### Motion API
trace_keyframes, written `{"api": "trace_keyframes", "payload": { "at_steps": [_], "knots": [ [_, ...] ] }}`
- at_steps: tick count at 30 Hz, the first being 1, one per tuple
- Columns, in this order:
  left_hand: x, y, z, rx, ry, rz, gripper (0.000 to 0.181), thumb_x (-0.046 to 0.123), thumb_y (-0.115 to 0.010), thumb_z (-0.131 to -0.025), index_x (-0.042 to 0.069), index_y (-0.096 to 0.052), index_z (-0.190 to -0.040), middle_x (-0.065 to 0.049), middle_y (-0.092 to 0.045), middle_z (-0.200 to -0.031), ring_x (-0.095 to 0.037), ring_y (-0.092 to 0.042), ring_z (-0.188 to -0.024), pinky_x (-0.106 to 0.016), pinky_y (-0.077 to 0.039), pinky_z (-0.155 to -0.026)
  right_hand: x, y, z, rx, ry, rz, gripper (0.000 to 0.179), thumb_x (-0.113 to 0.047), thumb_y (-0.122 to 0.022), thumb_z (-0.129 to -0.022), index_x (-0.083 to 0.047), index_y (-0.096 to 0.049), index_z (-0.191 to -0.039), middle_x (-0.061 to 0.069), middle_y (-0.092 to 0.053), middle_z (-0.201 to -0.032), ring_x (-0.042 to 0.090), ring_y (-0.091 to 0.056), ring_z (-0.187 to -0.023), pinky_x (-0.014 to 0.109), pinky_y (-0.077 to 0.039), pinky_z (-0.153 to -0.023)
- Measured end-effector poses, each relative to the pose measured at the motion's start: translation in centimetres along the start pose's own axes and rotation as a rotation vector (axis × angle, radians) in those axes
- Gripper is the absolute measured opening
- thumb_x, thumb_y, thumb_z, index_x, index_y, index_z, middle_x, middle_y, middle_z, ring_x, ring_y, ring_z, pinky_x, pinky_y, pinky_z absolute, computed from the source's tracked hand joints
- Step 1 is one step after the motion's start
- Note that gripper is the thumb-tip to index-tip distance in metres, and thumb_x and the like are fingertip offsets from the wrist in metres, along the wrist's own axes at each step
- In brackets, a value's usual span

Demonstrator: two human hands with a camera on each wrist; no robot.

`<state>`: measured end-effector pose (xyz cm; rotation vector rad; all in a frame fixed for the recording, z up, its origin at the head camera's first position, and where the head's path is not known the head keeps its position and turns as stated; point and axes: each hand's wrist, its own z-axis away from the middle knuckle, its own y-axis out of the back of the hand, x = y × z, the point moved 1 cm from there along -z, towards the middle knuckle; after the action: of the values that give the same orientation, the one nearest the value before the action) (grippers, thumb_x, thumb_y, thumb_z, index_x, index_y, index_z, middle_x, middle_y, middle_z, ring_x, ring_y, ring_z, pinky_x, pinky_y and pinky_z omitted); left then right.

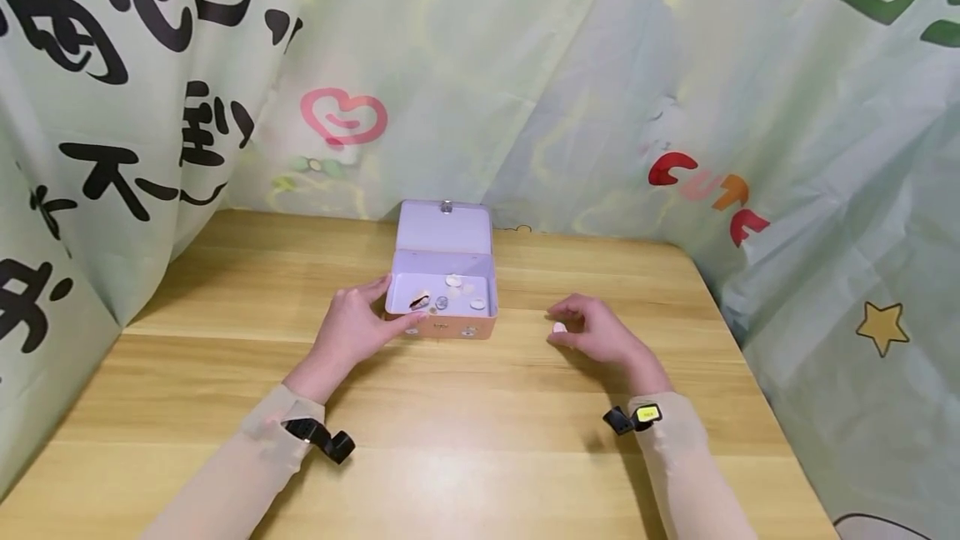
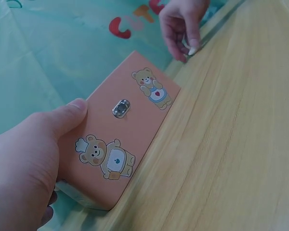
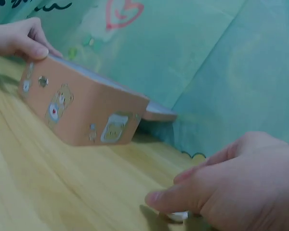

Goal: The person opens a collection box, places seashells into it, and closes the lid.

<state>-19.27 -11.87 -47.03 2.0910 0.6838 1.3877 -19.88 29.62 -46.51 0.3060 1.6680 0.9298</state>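
Note:
An open tin box (image 1: 441, 327) with a lilac inside and a peach front stands toward the back of the table. My left hand (image 1: 358, 325) grips its left front corner, the thumb lying over the front rim. Inside lie several small pieces, among them a round white one (image 1: 453, 281) and a dark-and-white one (image 1: 420, 301). Bears and a metal clasp (image 2: 121, 109) decorate the box front in the left wrist view. Right of the box, my right hand (image 1: 600, 333) is low over the table, pinching a small whitish piece (image 1: 558, 327) between thumb and fingers.
The wooden table (image 1: 450, 457) extends around the box. Behind it hangs a pale printed curtain (image 1: 465, 90), close to the raised lid (image 1: 444, 228). A small black device (image 1: 322, 438) is strapped at my left wrist, another (image 1: 633, 418) at my right.

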Motion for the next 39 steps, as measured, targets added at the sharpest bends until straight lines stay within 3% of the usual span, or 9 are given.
{"api": "trace_keyframes", "payload": {
  "at_steps": [3,5,8,9,14,17,20,31,39],
  "knots": [
    [0.1,0.1,0.0,-0.01,0.0,-0.009,0.096,0.062,-0.089,-0.079,-0.008,-0.063,-0.139,-0.025,-0.059,-0.14,-0.029,-0.071,-0.087,-0.036,-0.051,-0.06,0.6,-0.1,0.3,-0.024,0.012,0.003,0.034,-0.009,-0.084,-0.093,-0.001,-0.074,-0.124,0.008,-0.069,-0.117,0.026,-0.062,-0.105,0.048,-0.049,-0.095],
    [0.2,0.2,-0.1,-0.022,0.007,-0.01,0.096,0.062,-0.088,-0.08,-0.008,-0.063,-0.14,-0.027,-0.059,-0.14,-0.021,-0.067,-0.066,-0.035,-0.05,-0.058,0.9,-0.1,0.5,-0.035,0.004,0.004,0.032,-0.01,-0.084,-0.093,-0.003,-0.074,-0.123,0.006,-0.067,-0.117,0.024,-0.06,-0.105,0.046,-0.048,-0.095],
    [0.3,0.4,-0.1,-0.031,0.023,-0.019,0.099,0.066,-0.086,-0.079,-0.007,-0.062,-0.141,-0.029,-0.057,-0.14,-0.011,-0.036,-0.041,-0.034,-0.044,-0.047,1.0,-0.1,0.6,-0.037,-0.005,0.01,0.031,-0.011,-0.084,-0.093,-0.004,-0.075,-0.121,0.005,-0.065,-0.114,0.024,-0.059,-0.102,0.043,-0.048,-0.092],
    [0.3,0.4,-0.2,-0.032,0.024,-0.018,0.1,0.067,-0.086,-0.079,-0.007,-0.062,-0.141,-0.03,-0.057,-0.14,-0.011,-0.036,-0.04,-0.034,-0.044,-0.047,0.9,0.1,0.6,-0.035,-0.007,0.022,0.029,-0.011,-0.084,-0.093,-0.005,-0.075,-0.12,0.005,-0.065,-0.113,0.023,-0.058,-0.101,0.041,-0.048,-0.09],
    [0.5,0.2,-0.4,-0.017,0.012,-0.038,0.1,0.069,-0.086,-0.078,-0.007,-0.063,-0.14,-0.027,-0.059,-0.139,-0.024,-0.062,-0.062,-0.042,-0.057,-0.068,1.0,0.2,0.7,-0.007,0.003,0.06,0.018,-0.007,-0.081,-0.095,-0.003,-0.076,-0.112,0.005,-0.064,-0.102,0.021,-0.057,-0.092,0.033,-0.048,-0.081],
    [0.6,0.1,-0.4,-0.013,0.009,-0.041,0.101,0.07,-0.086,-0.077,-0.006,-0.063,-0.14,-0.026,-0.059,-0.139,-0.022,-0.061,-0.061,-0.041,-0.057,-0.073,0.9,0.0,0.8,0.008,-0.001,0.075,0.014,-0.006,-0.079,-0.097,-0.003,-0.076,-0.11,0.004,-0.063,-0.099,0.02,-0.058,-0.089,0.033,-0.049,-0.079],
    [0.6,0.1,-0.4,-0.024,0.013,-0.023,0.101,0.069,-0.086,-0.077,-0.006,-0.062,-0.141,-0.027,-0.057,-0.14,-0.017,-0.045,-0.049,-0.038,-0.051,-0.06,0.6,-0.1,0.7,0.021,-0.016,0.074,0.014,-0.007,-0.077,-0.098,-0.004,-0.076,-0.112,0.003,-0.067,-0.1,0.02,-0.061,-0.09,0.035,-0.051,-0.081],
    [0.3,0.1,-0.4,-0.026,-0.007,-0.009,0.1,0.068,-0.085,-0.079,-0.007,-0.063,-0.141,-0.029,-0.057,-0.14,-0.013,-0.041,-0.044,-0.035,-0.045,-0.05,-2.8,0.8,-1.5,0.064,0.032,0.02,0.022,-0.01,-0.073,-0.101,0.0,-0.074,-0.121,0.006,-0.071,-0.102,0.024,-0.064,-0.095,0.04,-0.056,-0.082],
    [0.2,0.5,-0.3,-0.003,-0.036,-0.026,0.097,0.067,-0.086,-0.079,-0.007,-0.064,-0.138,-0.027,-0.06,-0.137,-0.019,-0.062,-0.068,-0.039,-0.055,-0.073,-5.9,0.9,-3.9,0.068,0.079,0.016,0.024,-0.015,-0.075,-0.101,-0.002,-0.075,-0.121,0.005,-0.072,-0.105,0.023,-0.064,-0.097,0.042,-0.055,-0.084]
  ]
}}
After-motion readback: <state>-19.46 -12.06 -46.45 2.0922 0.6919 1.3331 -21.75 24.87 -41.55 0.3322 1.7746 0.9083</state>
